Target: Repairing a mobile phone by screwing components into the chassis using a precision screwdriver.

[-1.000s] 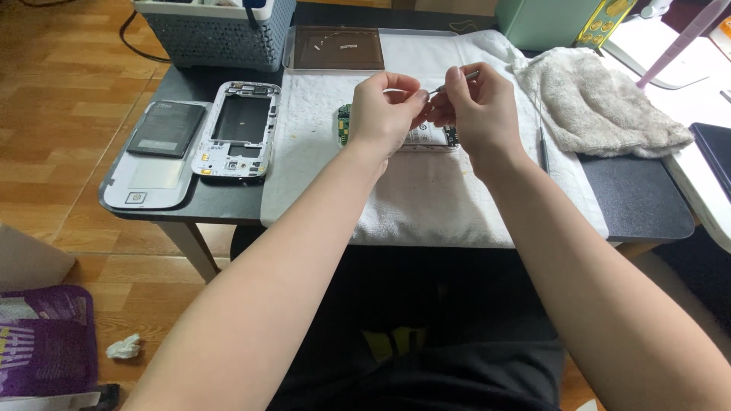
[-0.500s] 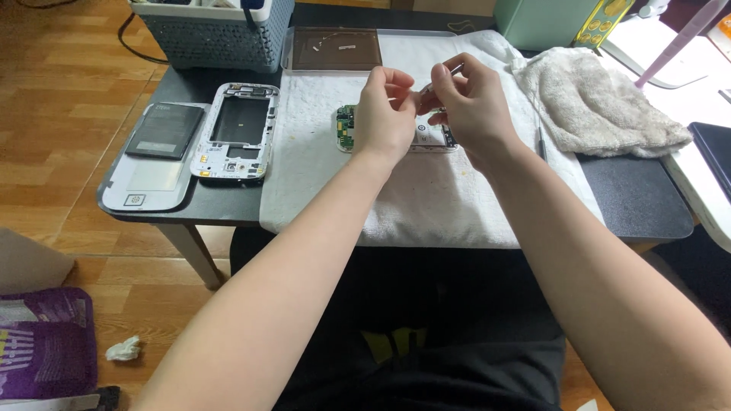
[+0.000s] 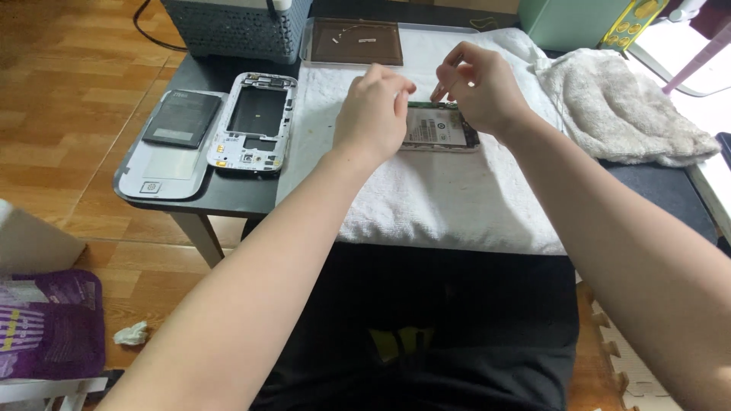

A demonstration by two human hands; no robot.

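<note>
I see the opened phone (image 3: 438, 128) lying sideways on the white towel (image 3: 442, 198) near the table's far edge, right under my curled left hand (image 3: 373, 114) and pinching right hand (image 3: 476, 87).

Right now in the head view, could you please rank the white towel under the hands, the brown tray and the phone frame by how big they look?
1. White towel, by far the largest.
2. Brown tray and phone frame look alike; the tray lies farther from the camera, so I will not rank them.

Single head view looks steeply down, close over the table (image 3: 228, 194).
</note>
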